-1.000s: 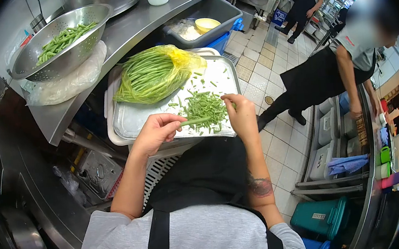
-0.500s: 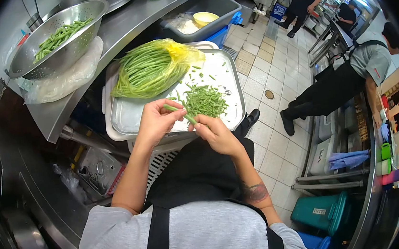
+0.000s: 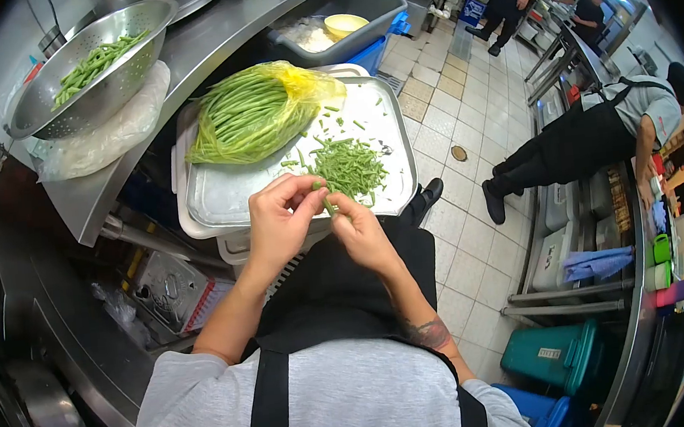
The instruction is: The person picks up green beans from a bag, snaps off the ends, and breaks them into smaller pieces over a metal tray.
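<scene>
A short green bean [image 3: 328, 206] is held between my two hands, over the tray's near edge. My left hand [image 3: 283, 212] pinches its upper end with thumb and fingertips. Closed around its lower part is my right hand [image 3: 357, 225]; the fingers partly hide the bean. Just beyond them, a pile of small cut bean pieces [image 3: 347, 168] lies on the white tray [image 3: 221, 194], with a few bits scattered around. A yellow plastic bag [image 3: 309, 85] full of long green beans [image 3: 242, 116] rests on the tray's far left.
To the left, a metal colander [image 3: 112, 89] with beans sits on a plastic bag on the steel counter [image 3: 214, 35]. Behind the tray is a grey tub [image 3: 379, 14] holding a yellow bowl [image 3: 345, 25]. A co-worker [image 3: 589, 128] bends at shelving on the right; others stand farther back.
My hands have drawn closer together around the bean, which shows less between them and points more steeply. The co-worker on the right leans lower.
</scene>
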{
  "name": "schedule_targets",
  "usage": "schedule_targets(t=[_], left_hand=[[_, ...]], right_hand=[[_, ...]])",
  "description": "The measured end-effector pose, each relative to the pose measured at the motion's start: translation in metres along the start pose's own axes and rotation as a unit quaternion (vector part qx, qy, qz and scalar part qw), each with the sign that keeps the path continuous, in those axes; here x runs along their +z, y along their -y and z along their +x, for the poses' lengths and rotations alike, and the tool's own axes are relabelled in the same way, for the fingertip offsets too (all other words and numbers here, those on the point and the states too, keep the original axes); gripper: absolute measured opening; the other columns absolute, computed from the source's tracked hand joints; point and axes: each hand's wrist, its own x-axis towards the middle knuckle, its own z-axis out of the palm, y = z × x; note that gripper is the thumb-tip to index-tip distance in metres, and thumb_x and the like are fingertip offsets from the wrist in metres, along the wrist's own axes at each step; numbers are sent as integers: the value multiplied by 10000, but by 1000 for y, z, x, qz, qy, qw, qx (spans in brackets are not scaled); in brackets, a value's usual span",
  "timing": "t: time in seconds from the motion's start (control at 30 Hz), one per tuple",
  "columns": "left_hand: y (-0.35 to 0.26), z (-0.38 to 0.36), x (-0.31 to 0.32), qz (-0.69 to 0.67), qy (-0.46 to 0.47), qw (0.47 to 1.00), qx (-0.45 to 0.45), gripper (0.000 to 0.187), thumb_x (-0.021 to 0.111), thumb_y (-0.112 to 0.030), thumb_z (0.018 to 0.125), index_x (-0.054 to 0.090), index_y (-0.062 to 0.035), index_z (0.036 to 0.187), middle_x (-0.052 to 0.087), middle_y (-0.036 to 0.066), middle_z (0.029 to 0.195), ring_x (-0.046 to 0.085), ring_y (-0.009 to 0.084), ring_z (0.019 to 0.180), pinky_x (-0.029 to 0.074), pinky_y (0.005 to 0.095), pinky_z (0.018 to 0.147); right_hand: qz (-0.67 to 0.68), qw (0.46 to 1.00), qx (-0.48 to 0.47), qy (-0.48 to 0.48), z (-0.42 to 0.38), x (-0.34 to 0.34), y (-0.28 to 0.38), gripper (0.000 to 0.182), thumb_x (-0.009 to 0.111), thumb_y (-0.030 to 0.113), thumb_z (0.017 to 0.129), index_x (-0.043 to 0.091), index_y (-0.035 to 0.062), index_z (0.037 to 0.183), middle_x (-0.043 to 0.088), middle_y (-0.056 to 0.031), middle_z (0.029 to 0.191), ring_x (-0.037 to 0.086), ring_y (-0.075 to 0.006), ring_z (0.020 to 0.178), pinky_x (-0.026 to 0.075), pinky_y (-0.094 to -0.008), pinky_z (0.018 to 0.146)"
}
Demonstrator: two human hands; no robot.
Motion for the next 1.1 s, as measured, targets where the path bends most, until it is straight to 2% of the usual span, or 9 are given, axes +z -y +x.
schedule_targets(t=[0.13,0.2,0.23,0.33,0.5,0.6,0.73,0.8,1.1], left_hand=[[-12,7,-9,-10,-73,996,56,126,632,19,789,649,23,914,573,0,711,433,24,539,334,164,488],[-27,12,-17,-77,-19,997,-20,122,628,3,800,650,18,919,574,-2,699,435,20,541,328,160,486],[-30,12,-19,-145,39,984,-97,120,623,-14,812,650,14,925,576,-5,686,438,16,543,321,156,484],[-19,11,-14,-206,103,961,-152,110,612,-42,835,642,18,922,591,7,685,464,22,542,326,155,473],[1,6,-6,-196,137,950,-200,126,596,-25,843,599,76,920,621,82,720,580,104,557,478,227,512],[7,4,-6,-123,122,969,-179,126,626,-41,822,629,60,897,613,52,730,544,70,579,436,192,530],[0,5,-3,-24,110,988,-101,102,680,-22,746,671,30,833,542,-17,676,441,37,577,349,180,516],[1,2,1,-15,112,989,-92,110,683,-5,720,675,24,826,518,-19,661,419,38,570,336,189,507],[-4,-4,3,30,84,996,-29,136,673,38,680,675,7,813,544,22,677,449,61,561,367,212,515]], right_hand=[[-54,998,15,24,-2,2,-28,214,385,78,849,550,53,983,408,41,593,381,-59,541,316,-212,491],[215,959,176,47,-4,6,-25,189,396,149,905,541,50,976,450,21,628,422,-65,553,318,-187,449],[216,959,177,50,-4,7,-18,189,396,149,905,541,50,976,450,21,628,422,-65,553,318,-187,449],[447,879,142,90,-4,3,-4,302,364,296,962,509,33,988,500,-21,739,455,-67,564,328,-169,414],[389,909,96,113,-7,-2,18,241,375,245,946,511,51,990,485,-4,729,432,-49,553,300,-162,420],[337,930,111,100,-8,1,15,219,374,114,887,474,71,1077,387,25,687,330,-43,509,257,-165,431],[340,931,104,79,-8,1,14,255,357,109,896,465,89,1126,392,34,682,328,-32,515,254,-163,427],[322,937,124,54,-5,0,9,385,352,97,890,483,97,1252,382,64,640,311,-15,495,250,-160,418],[256,953,158,40,-2,-1,-2,285,354,143,937,519,93,1163,390,63,643,326,-17,502,236,-153,398]])
